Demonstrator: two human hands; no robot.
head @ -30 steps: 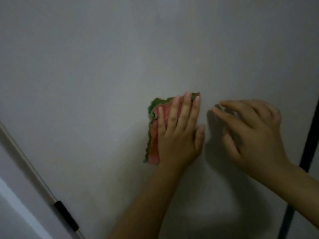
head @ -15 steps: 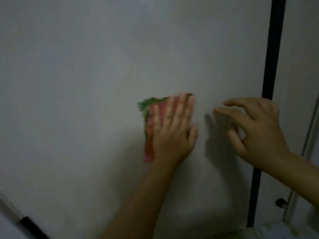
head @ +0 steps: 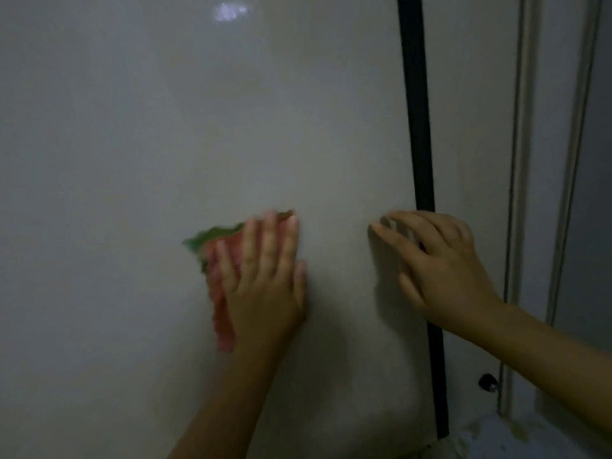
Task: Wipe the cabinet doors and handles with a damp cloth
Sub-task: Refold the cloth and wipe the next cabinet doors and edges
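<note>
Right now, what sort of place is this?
Likely a dim indoor room, facing a cabinet or wardrobe: a tall pale door with a black edge strip. The left hand presses a cloth on it.

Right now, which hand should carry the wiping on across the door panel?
Left. The left hand lies flat on the cloth, pressing it against the door. The right hand only touches the panel with its fingertips, beside the black strip.

Dim room; pale door frame (head: 526, 193) beside grey wall (head: 596, 193).
</note>
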